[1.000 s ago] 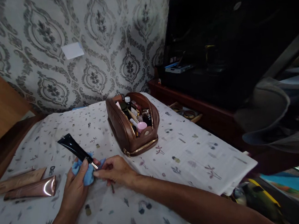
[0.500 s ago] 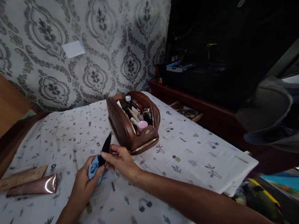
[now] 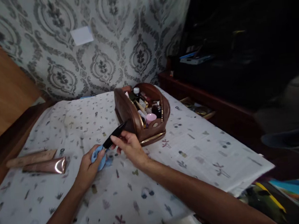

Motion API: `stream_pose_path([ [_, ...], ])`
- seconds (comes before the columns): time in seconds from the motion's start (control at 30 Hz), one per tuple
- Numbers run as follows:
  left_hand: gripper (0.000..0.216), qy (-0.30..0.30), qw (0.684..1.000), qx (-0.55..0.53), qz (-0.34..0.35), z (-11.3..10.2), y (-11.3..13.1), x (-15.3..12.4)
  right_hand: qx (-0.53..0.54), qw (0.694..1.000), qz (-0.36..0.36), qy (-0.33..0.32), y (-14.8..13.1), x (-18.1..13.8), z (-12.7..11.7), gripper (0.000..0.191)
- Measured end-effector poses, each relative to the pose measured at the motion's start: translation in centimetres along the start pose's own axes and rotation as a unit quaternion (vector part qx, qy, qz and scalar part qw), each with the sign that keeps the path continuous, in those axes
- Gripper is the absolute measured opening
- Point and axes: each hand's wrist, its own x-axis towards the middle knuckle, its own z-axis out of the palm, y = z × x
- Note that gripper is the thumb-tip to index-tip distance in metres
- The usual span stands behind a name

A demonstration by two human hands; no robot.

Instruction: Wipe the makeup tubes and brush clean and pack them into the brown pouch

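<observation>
A black cosmetic tube (image 3: 115, 135) is pinched in the fingers of my right hand (image 3: 130, 146), its flat end pointing up and right toward the pouch. My left hand (image 3: 88, 168) is closed on a small blue cloth (image 3: 98, 155), which is pressed around the tube's lower end. Both hands hover just above the patterned white cloth (image 3: 194, 150) that covers the table. Right behind them stands a brown leather cosmetic pouch (image 3: 128, 113), unzipped, with several bottles, tubes and a pink cap showing inside.
Two rose-gold tubes (image 3: 45, 166) lie at the left of the cloth. A patterned wall is behind the table, a wooden board at the far left. A dark red shelf (image 3: 208, 101) with small items and dark shapes fills the right.
The black tube has swung from pointing up-left to pointing up-right toward the pouch. My right hand now grips it higher up, the left still wraps the cloth at its end. My view shifted left.
</observation>
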Motion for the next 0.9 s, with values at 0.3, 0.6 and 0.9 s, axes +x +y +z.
stream_pose_path([
  [0.3,0.06,-0.055,0.988,-0.139,-0.041,0.3,-0.8,0.4,-0.025,1.0,-0.002,-0.015,-0.3,-0.1,-0.1,0.043],
  [0.6,0.047,-0.034,0.983,-0.173,-0.053,0.2,-0.3,0.2,-0.018,1.0,-0.002,0.006,0.1,-0.1,-0.1,0.042],
  [0.9,0.035,-0.007,0.98,-0.193,-0.054,0.3,-0.7,0.3,-0.01,1.0,-0.009,-0.011,0.1,-0.1,0.0,0.043],
])
